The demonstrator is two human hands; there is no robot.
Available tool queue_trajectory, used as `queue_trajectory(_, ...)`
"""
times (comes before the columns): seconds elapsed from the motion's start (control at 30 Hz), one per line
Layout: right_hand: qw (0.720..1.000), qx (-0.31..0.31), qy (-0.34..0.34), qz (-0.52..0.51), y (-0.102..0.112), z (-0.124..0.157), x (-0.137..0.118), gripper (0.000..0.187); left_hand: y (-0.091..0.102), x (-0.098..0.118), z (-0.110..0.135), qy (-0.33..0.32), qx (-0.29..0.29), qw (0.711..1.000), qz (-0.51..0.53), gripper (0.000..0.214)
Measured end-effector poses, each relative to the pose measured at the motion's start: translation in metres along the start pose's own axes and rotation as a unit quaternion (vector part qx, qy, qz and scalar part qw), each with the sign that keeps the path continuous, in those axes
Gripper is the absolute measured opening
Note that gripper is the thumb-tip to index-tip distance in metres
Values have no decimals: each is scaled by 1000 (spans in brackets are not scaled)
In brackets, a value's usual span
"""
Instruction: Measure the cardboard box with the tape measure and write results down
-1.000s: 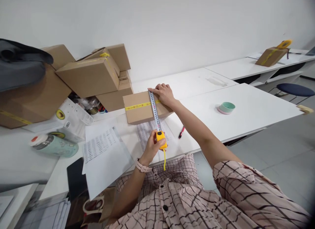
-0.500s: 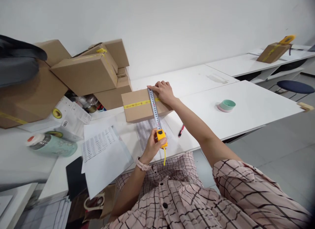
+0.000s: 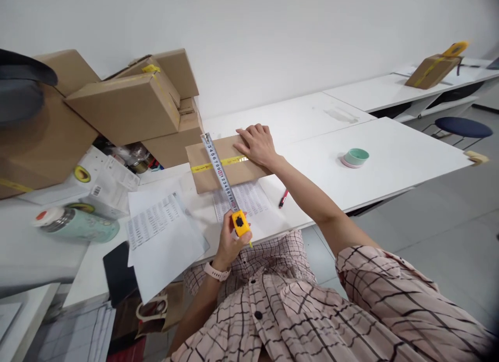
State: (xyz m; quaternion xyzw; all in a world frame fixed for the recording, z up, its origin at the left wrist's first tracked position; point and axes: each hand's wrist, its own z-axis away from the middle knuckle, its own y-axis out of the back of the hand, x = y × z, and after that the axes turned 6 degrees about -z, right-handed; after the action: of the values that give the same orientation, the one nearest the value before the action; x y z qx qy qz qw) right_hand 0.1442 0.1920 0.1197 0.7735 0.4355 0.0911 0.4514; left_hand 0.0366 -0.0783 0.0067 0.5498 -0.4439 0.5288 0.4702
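Note:
A small cardboard box (image 3: 202, 171) with a yellow tape stripe lies on the white table (image 3: 390, 170). My right hand (image 3: 256, 144) rests flat on the box's right part, fingers stretched out. My left hand (image 3: 230, 240) is closed on a yellow tape measure case (image 3: 240, 223) near the table's front edge. The extended blade (image 3: 218, 167) runs up from the case across the box, its tip past the box's far edge and free of my right hand.
Printed sheets (image 3: 156, 224) lie under and left of the box. A red pen (image 3: 283, 198) lies to its right, a mint tape roll (image 3: 355, 157) further right. Stacked cardboard boxes (image 3: 125, 107), a green bottle (image 3: 74, 224) and a dark tablet (image 3: 117, 271) crowd the left.
The blade has swung to the left across the box and is no longer under my right hand's fingers. My left hand with the case has moved a little left and nearer to me.

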Motion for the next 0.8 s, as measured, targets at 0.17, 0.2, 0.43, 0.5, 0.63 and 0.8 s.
queue_trajectory(0.17,1000,-20,1,-22,5,59,-12,65,11,-27,18,41,17,999,1,71)
queue_trajectory(0.2,999,-26,0,-25,5,74,-14,65,12,-30,20,43,16,999,2,72)
queue_trajectory(0.43,993,-44,-49,-95,12,137,-21,48,10,-16,26,44,-9,992,-119,77)
queue_trajectory(0.5,982,5,-112,-153,31,138,-23,51,9,-6,31,39,-49,975,-212,80)
queue_trajectory(0.63,936,71,-192,-285,76,139,-25,60,6,11,42,9,-140,945,-295,79)
queue_trajectory(0.8,898,134,-226,-354,78,177,-42,45,3,16,51,10,-162,947,-278,93)
